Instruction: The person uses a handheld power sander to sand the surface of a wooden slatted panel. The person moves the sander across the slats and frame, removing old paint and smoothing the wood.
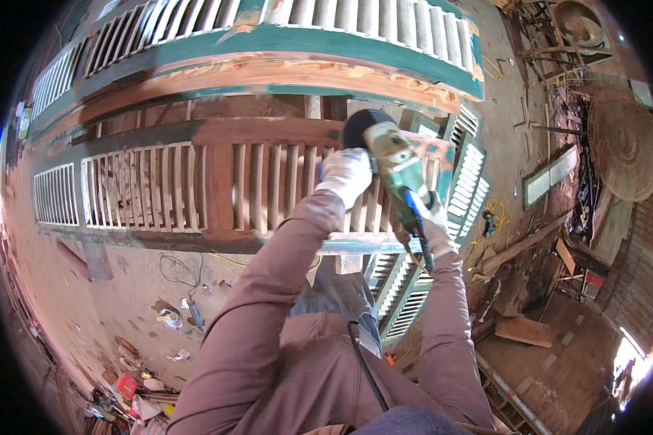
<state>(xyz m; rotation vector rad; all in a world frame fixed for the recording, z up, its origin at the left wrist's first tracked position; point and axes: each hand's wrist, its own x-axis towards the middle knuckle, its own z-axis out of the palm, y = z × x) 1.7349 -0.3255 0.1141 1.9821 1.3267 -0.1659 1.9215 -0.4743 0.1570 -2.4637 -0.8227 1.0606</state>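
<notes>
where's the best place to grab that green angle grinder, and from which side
Probably two-handed, as it is held here. The angle grinder lies lengthwise toward the person, black disc end away on the louvred shutter. The right hand wraps the narrow rear body from the near end; the left hand steadies the head from its left side, clear of the disc.

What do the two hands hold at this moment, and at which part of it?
Both gloved hands hold one green angle grinder. The left hand grips its front, beside the black disc guard; the right hand grips the rear handle above the louvred wooden shutter.
</notes>
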